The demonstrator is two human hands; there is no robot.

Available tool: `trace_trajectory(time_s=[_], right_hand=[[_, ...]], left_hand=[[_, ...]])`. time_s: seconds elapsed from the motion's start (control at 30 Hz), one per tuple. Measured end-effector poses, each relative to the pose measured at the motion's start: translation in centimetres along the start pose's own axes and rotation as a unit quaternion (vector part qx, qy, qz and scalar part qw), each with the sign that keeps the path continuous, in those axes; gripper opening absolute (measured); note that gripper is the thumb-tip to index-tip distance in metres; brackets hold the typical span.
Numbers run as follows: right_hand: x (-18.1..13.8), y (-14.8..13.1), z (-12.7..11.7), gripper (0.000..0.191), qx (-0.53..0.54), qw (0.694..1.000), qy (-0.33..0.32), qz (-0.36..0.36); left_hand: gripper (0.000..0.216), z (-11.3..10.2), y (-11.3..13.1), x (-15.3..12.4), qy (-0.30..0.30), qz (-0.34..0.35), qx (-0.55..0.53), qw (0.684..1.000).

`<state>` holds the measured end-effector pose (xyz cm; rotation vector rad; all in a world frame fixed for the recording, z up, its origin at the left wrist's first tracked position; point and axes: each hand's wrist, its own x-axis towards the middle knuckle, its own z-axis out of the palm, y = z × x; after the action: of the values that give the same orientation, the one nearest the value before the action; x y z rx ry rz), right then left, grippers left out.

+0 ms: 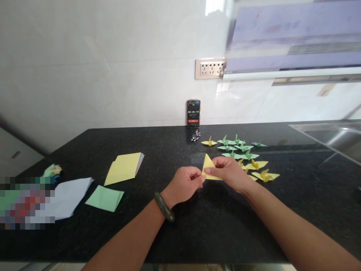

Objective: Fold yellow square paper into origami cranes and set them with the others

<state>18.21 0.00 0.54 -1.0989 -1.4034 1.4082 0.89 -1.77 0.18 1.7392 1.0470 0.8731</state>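
Note:
A yellow sheet of origami paper (208, 164), folded into a triangle, is held up just above the dark countertop. My right hand (228, 171) grips it from the right, thumb on the front face and fingers behind. At the paper's lower left corner, my left hand (187, 182) pinches with thumb and forefinger; a dark green bangle (164, 207) circles that wrist. Behind and beside my right hand sit several folded cranes, green ones (237, 147) farther back and yellow ones (265, 175) nearer, some partly hidden by the hand.
To the left lie a stack of yellow-topped paper (124, 167), a green sheet (105, 198), white paper (73, 195) and crumpled scraps (52, 170). A phone (193, 113) showing a timer leans against the wall, a beaded bracelet (196, 136) before it. A sink (332, 135) is at right.

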Motion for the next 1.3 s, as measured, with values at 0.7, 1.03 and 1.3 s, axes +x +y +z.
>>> trace_trajectory(time_s=[0.7, 1.03, 1.3], right_hand=[[0.4, -0.9, -0.8, 0.025, 0.08, 0.994, 0.068, -0.014], [-0.3, 0.0, 0.7, 0.029, 0.105, 0.992, 0.032, 0.062], [0.3, -0.3, 0.8, 0.028, 0.161, 0.982, 0.071, 0.066]], left_hand=[[0.018, 0.2, 0.0, 0.0, -0.063, -0.049, -0.022, 0.997], [0.018, -0.2, 0.4, 0.0, -0.095, -0.052, -0.029, 0.994], [0.019, -0.3, 0.6, 0.1, -0.045, -0.062, -0.074, 0.994]])
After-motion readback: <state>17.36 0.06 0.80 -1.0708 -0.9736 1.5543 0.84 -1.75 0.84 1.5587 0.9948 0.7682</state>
